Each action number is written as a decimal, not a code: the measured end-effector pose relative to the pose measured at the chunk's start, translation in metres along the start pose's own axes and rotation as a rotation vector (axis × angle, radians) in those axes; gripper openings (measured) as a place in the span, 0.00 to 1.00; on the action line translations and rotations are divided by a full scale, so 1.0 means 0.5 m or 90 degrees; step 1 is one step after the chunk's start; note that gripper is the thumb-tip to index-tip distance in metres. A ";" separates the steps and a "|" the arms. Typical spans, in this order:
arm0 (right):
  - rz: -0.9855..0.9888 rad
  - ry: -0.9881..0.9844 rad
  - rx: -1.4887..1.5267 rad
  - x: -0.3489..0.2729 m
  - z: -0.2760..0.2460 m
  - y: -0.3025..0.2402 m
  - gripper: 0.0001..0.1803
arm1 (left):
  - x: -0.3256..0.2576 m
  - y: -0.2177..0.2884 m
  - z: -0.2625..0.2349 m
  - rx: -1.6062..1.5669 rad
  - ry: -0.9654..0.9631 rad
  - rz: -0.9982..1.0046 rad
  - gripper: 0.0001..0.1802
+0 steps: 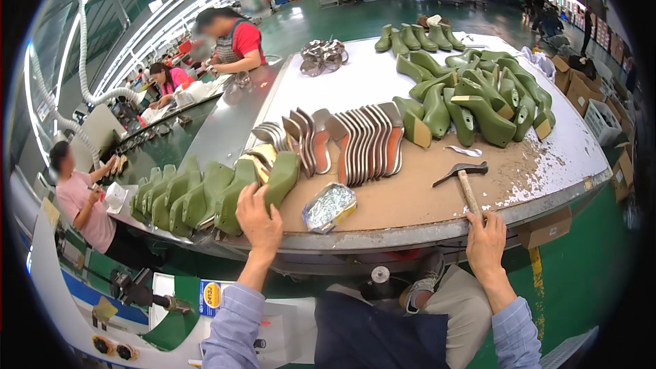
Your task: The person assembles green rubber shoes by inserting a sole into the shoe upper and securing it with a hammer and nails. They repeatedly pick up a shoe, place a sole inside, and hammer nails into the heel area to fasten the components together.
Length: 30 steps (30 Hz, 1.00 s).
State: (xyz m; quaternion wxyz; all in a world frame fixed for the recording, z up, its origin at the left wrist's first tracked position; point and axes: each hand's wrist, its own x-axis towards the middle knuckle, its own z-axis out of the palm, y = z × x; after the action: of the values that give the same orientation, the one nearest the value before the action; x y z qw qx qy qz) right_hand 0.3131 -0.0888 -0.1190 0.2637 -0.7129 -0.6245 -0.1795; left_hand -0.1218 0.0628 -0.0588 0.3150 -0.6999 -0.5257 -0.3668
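My right hand (486,249) is closed round the wooden handle of a hammer (469,190), whose dark head rests on the brown board near the table's front edge. My left hand (260,224) is raised at the near end of a row of green shoe lasts (188,199). Its fingers are loosely bent and apart, in front of the nearest green last (281,179); whether they touch it I cannot tell. Right of that hand lies a box of small metal nails (329,206). Behind the box, curved insoles with orange-brown faces (365,147) stand in a packed row.
A heap of green lasts (471,96) covers the table's right back. A bundle of metal pieces (323,57) sits at the far left corner. A white scrap (463,151) lies behind the hammer. Co-workers (239,44) work along the line at left. Cardboard boxes (581,85) stand at right.
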 end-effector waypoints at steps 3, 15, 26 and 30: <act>-0.002 0.008 -0.006 -0.003 0.021 0.007 0.17 | 0.061 0.088 0.078 -0.315 -0.141 0.007 0.20; 0.062 0.001 0.183 0.100 -0.022 0.044 0.27 | 0.168 0.164 0.361 -0.367 -0.125 -0.236 0.40; 0.296 -0.023 0.236 0.448 0.234 0.136 0.28 | 0.130 0.218 0.012 -0.990 -0.205 -0.643 0.21; 0.193 -0.101 0.177 0.478 0.200 0.106 0.21 | -0.017 0.168 -0.077 -0.969 -0.292 -0.715 0.16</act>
State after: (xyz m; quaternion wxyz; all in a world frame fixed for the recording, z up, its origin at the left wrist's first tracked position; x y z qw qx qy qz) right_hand 0.3951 0.1572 -0.0665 0.3338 -0.7671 -0.5478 0.0067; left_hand -0.0494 0.0059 -0.0503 -0.5527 -0.4179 -0.4541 -0.5600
